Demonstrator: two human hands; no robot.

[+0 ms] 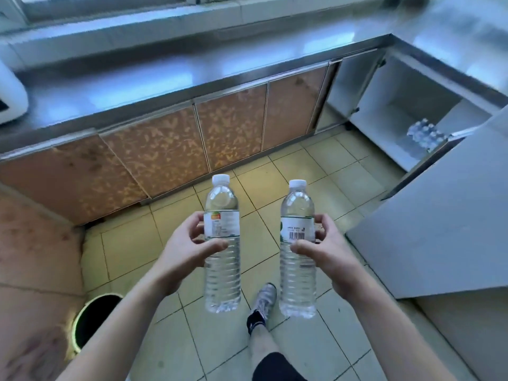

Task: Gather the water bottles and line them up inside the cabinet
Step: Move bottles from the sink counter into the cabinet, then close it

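Pale floor tiles run up to a long steel counter with patterned doors below it, and at the far right an open cabinet shows a white interior with a cluster of water bottles already standing near its front edge. The left hand is curled round one bottle at its label, thumb in front and fingers behind; the right hand grips a second bottle the same way. Both bottles are upright, caps up, side by side but apart, carried over the floor above a shoe. The cabinet lies ahead and to the right of both hands, well apart from them, so the right hand is the nearer one. The open door stands between the right arm and the shelf, so the approach probably has to come round its front edge. A dark bin sits low on the left.
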